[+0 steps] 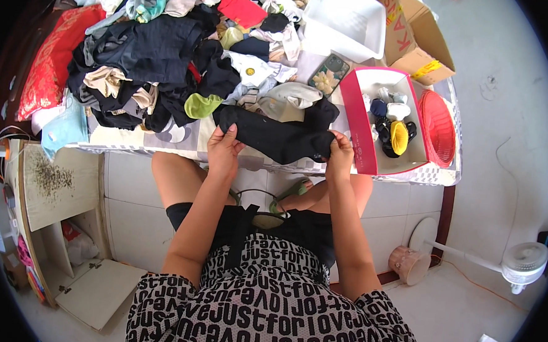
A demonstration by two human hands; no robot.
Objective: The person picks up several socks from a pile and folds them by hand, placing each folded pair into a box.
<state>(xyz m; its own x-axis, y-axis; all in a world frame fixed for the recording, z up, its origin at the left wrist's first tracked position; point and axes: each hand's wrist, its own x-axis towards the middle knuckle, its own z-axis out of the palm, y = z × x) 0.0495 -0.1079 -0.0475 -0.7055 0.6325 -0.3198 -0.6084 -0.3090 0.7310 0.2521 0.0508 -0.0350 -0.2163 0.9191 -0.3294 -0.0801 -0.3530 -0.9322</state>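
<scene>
A black sock (280, 141) is stretched sideways between my two hands, just above the near edge of the bed. My left hand (224, 147) pinches one end of it between thumb and fingers. At the other end, my right hand (341, 151) grips the fabric near a small pale mark. Behind the sock lie a light grey sock (289, 100) and a lime-green sock (203, 106). To the right of my right hand stands a pink-and-white box (361, 124), holding several rolled socks, among them a yellow one (399, 136).
A large heap of clothes (141, 48) covers the left and back of the patterned sheet (173, 140). A phone (329, 75), a white plastic bin (344, 23), a cardboard box (417, 44) and a red basket (436, 128) stand rightward. An open cabinet (54, 192) is at left, a white fan (522, 263) at right.
</scene>
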